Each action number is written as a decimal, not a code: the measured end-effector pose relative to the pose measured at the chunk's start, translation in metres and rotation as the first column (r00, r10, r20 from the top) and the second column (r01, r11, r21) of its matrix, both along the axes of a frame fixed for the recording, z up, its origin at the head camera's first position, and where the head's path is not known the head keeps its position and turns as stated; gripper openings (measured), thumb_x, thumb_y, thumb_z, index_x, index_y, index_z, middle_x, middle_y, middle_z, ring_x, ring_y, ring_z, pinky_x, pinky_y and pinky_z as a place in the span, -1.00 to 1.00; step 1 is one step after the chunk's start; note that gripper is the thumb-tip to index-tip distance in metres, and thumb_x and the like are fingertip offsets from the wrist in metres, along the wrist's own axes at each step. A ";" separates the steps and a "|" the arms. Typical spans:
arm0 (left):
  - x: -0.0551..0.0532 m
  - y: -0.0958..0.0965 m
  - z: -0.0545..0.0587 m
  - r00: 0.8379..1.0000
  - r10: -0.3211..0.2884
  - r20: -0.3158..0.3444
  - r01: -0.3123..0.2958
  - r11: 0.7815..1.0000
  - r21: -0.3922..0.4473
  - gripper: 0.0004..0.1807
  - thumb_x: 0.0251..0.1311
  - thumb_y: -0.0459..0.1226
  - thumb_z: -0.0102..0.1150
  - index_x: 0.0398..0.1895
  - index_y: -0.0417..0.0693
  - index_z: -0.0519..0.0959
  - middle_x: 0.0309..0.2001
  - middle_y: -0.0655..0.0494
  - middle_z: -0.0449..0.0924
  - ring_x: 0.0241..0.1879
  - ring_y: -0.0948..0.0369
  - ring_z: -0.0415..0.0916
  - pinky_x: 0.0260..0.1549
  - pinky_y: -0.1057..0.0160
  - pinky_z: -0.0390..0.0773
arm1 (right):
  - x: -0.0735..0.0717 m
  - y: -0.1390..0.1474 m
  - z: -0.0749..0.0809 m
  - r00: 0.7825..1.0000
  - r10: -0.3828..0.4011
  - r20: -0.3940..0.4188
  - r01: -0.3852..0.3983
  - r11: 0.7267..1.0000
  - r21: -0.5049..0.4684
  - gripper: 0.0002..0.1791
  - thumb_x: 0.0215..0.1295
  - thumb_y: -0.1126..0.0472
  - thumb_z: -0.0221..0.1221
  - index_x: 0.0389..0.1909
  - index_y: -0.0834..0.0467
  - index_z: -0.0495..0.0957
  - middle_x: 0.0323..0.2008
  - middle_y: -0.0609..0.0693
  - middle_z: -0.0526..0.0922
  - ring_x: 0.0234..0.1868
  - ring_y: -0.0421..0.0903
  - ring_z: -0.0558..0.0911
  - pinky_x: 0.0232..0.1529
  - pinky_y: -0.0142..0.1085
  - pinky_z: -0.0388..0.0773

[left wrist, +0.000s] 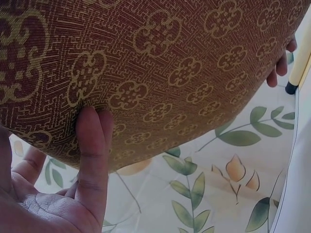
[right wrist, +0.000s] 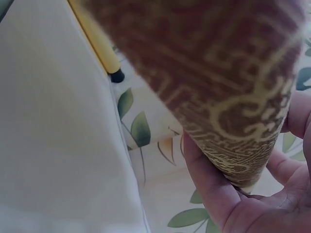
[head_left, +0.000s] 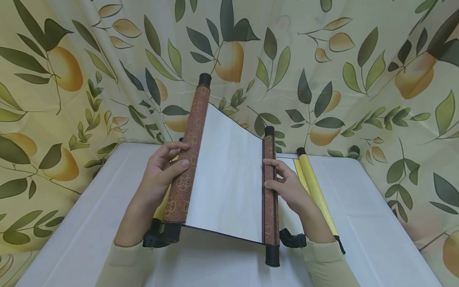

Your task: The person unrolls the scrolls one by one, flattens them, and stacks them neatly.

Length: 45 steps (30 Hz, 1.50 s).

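Note:
A hanging scroll with red-brown, gold-patterned backing (left wrist: 170, 73) is held up, partly unrolled, above the table. Its blank white paper (head_left: 229, 175) faces the head camera, stretched between two rolls with black end knobs. My left hand (head_left: 159, 171) grips the thicker left roll (head_left: 184, 175) near its middle, thumb in front. The right hand (head_left: 287, 185) holds the thinner right roll (head_left: 269, 207) between thumb and fingers. From the right wrist, the hand (right wrist: 257, 208) cups the roll's patterned underside. The left roll leans with its top to the right, and the right one stands nearly upright.
Behind the held scroll, a second scroll with yellow rolls (head_left: 317, 191) lies on the white table (head_left: 89, 223), partly hidden. Black wrist devices (head_left: 292, 239) sit at both wrists. A curtain (head_left: 272, 24) printed with fruit and leaves hangs behind the table and around its sides.

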<state>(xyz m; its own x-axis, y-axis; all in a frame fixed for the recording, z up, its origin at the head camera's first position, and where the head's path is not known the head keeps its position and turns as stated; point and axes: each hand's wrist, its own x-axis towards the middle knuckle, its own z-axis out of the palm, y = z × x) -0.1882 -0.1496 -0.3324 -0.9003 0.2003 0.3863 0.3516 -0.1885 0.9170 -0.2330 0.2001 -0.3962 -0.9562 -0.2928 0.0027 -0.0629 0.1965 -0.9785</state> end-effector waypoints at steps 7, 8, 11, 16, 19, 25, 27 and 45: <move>0.000 -0.001 0.001 1.000 0.000 -0.001 0.000 1.000 -0.008 -0.65 0.34 -0.43 0.06 0.13 0.04 0.48 0.15 -0.19 0.35 -0.19 0.12 0.66 -0.27 0.15 0.71 | -0.001 0.000 -0.001 1.000 0.000 0.009 0.000 1.000 -0.012 -0.31 0.30 0.42 0.17 0.44 0.11 0.23 0.40 0.24 0.17 0.14 0.18 0.45 -0.08 -0.25 0.61; 0.000 -0.001 0.001 1.000 0.003 0.002 -0.002 1.000 -0.008 -0.65 0.34 -0.43 0.06 0.13 0.03 0.48 0.15 -0.18 0.35 -0.18 0.12 0.66 -0.27 0.14 0.71 | -0.001 0.000 -0.001 1.000 0.000 0.009 0.000 1.000 -0.012 -0.31 0.30 0.43 0.16 0.44 0.11 0.22 0.40 0.24 0.17 0.13 0.17 0.46 -0.08 -0.25 0.61; 0.001 -0.001 0.002 1.000 0.012 0.010 -0.012 1.000 -0.003 -0.65 0.33 -0.43 0.06 0.14 0.01 0.48 0.16 -0.17 0.35 -0.17 0.11 0.66 -0.26 0.14 0.71 | -0.001 0.001 -0.001 1.000 -0.006 0.011 0.006 1.000 -0.013 -0.30 0.29 0.45 0.13 0.44 0.11 0.22 0.41 0.24 0.16 0.11 0.16 0.46 -0.10 -0.24 0.60; 0.002 -0.001 0.002 1.000 0.015 0.012 -0.015 1.000 0.002 -0.65 0.33 -0.46 0.05 0.13 0.01 0.48 0.18 -0.18 0.33 -0.15 0.10 0.65 -0.25 0.14 0.71 | 0.000 0.001 -0.002 1.000 -0.004 -0.003 0.004 1.000 -0.003 -0.31 0.31 0.41 0.17 0.44 0.11 0.23 0.49 0.19 0.05 0.21 0.21 0.41 -0.02 -0.22 0.57; 0.002 -0.003 0.002 1.000 0.016 0.006 -0.016 1.000 -0.008 -0.65 0.34 -0.45 0.05 0.12 0.03 0.48 0.17 -0.19 0.33 -0.15 0.10 0.65 -0.25 0.14 0.71 | 0.000 0.001 -0.002 1.000 -0.004 -0.014 0.004 1.000 -0.001 -0.31 0.30 0.43 0.16 0.44 0.12 0.23 0.51 0.18 0.02 0.23 0.23 0.39 -0.02 -0.22 0.56; 0.003 -0.005 0.003 1.000 0.023 -0.012 -0.023 1.000 0.002 -0.64 0.34 -0.45 0.04 0.13 0.05 0.49 0.15 -0.19 0.34 -0.19 0.13 0.65 -0.29 0.19 0.71 | -0.001 0.000 -0.002 0.999 -0.003 -0.032 0.003 1.000 -0.008 -0.29 0.27 0.46 0.14 0.44 0.14 0.22 0.45 0.23 0.11 0.17 0.23 0.42 -0.07 -0.22 0.58; 0.003 -0.005 0.003 1.000 0.020 -0.014 -0.019 1.000 0.009 -0.63 0.33 -0.47 0.03 0.13 0.05 0.49 0.15 -0.20 0.34 -0.19 0.13 0.65 -0.31 0.19 0.71 | -0.001 0.000 -0.001 1.000 -0.004 -0.030 0.004 1.000 0.001 -0.30 0.28 0.43 0.16 0.44 0.14 0.22 0.47 0.23 0.08 0.17 0.23 0.42 -0.07 -0.20 0.57; 0.006 -0.011 0.010 1.000 0.020 -0.010 -0.019 0.999 0.047 -0.65 0.33 -0.44 0.04 0.12 0.04 0.49 0.14 -0.19 0.36 -0.17 0.14 0.64 -0.31 0.19 0.71 | -0.001 -0.004 -0.003 1.000 -0.005 0.011 0.005 1.000 0.026 -0.30 0.27 0.43 0.11 0.43 0.05 0.24 0.42 0.20 0.19 0.16 0.19 0.47 -0.12 -0.15 0.58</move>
<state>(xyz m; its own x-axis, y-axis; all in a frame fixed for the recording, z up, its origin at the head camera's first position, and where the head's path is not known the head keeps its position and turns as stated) -0.1820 -0.1605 -0.3227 -0.8996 0.1642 0.4047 0.3655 -0.2242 0.9034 -0.2341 0.1963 -0.3992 -0.9575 -0.2880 -0.0150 -0.0514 0.2217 -0.9738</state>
